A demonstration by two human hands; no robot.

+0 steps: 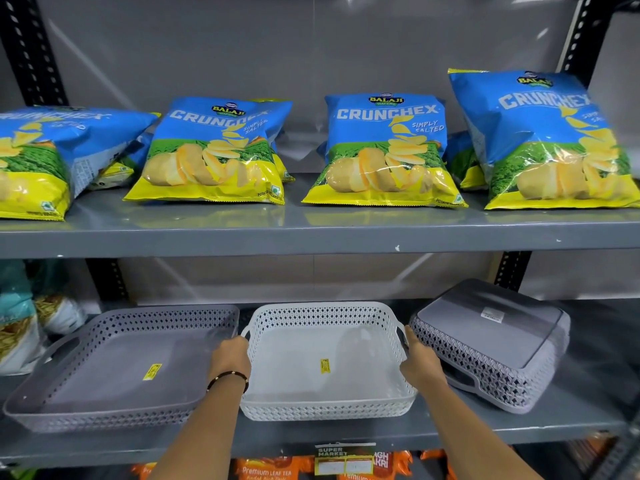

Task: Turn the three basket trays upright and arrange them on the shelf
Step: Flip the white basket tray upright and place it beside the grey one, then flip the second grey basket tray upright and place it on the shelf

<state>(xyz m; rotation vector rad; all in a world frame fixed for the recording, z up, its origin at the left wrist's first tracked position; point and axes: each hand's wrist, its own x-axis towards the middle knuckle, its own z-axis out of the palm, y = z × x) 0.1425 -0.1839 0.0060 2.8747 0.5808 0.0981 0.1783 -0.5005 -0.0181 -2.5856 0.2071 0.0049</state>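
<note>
I see a grey metal shelf unit (pixel 311 237) filling the view, its upper board carrying four large blue and yellow crisp bags (pixel 384 150) in a row. On the lower board (pixel 346 438) three basket trays sit side by side. The grey tray (pixel 114 368) on the left stands upright, open side up, with a yellow sticker on its floor. The white tray (pixel 325 362) in the middle also stands upright, just beside the grey one, and carries its own yellow sticker. The third tray (pixel 491 341), grey, lies upside down at the right and tilted, its flat base facing up with a white label on it. My left hand (pixel 230 358) grips the left handle of the white tray, fingers curled over the rim; a dark bracelet (pixel 228 377) circles that wrist. My right hand (pixel 420 362) rests on the right handle, fingers wrapped over the edge, close to the overturned tray. Orange packets (pixel 270 471) show on the level below
</note>
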